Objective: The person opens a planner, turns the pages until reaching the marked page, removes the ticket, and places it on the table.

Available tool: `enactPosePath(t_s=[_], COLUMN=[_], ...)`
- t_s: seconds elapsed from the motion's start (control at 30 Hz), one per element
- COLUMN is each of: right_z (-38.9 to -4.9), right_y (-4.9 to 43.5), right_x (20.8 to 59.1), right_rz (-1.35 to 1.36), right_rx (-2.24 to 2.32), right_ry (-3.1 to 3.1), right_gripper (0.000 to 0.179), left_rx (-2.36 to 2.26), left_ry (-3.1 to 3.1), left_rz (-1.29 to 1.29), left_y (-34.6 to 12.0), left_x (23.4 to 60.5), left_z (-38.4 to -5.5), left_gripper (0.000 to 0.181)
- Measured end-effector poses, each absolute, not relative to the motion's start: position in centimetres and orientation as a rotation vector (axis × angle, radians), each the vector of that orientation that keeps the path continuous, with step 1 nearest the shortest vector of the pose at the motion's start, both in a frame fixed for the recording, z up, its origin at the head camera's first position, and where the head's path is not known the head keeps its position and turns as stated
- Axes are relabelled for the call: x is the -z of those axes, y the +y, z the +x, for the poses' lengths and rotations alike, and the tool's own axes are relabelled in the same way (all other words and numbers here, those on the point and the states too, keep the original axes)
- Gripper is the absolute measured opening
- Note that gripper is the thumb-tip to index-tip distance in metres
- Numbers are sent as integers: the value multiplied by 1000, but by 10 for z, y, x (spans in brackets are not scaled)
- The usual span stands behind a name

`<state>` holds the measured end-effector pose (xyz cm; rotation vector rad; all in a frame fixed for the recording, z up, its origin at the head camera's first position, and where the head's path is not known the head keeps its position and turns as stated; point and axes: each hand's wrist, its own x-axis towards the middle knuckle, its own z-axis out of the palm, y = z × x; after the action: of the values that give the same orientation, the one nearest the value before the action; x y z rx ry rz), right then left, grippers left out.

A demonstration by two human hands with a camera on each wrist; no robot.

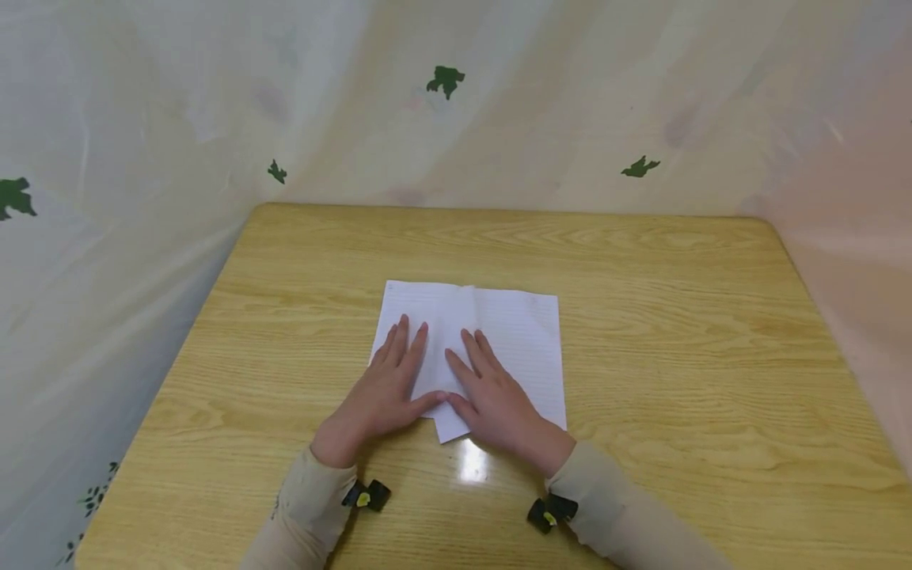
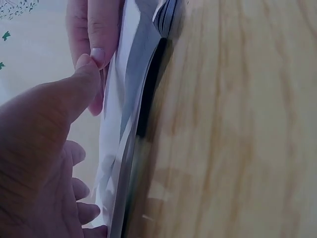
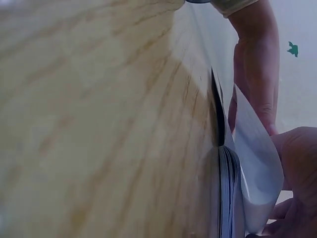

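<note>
An open notebook with lined white pages lies on the wooden table. A page in its middle is folded over, and its corner sticks out past the bottom edge. My left hand rests on the left side with fingers spread. On the folded page, near the centre, lies my right hand, its fingers extended too. The two thumb tips meet over the paper. In the right wrist view, the folded page bows up above the thick stack of leaves.
The wooden table extends around the notebook on all sides. A pale curtain with green bird shapes hangs behind it and along the sides. Each sleeve cuff carries a dark strap piece near the wrist.
</note>
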<state>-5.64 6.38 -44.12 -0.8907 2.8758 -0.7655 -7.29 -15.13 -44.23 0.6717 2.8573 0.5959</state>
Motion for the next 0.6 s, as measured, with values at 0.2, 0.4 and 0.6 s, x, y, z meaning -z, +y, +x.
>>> enactPosePath(t_s=[0.2,0.4,0.6], right_z=[-55,-52,-50], right_y=[62,62,62], right_x=[443,442,442], right_rz=[-942,-887,-802], right_rx=[803,847,885], right_ry=[2819,2790,2764], right_gripper=[55,59,75], left_rx=[-573,-568,-563], left_ry=[2860,2849,2852], left_rz=[654,640,654], left_y=[-151,-151,-151], left_x=[444,442,442], left_z=[-72,-71,-71], left_gripper=[96,95,96])
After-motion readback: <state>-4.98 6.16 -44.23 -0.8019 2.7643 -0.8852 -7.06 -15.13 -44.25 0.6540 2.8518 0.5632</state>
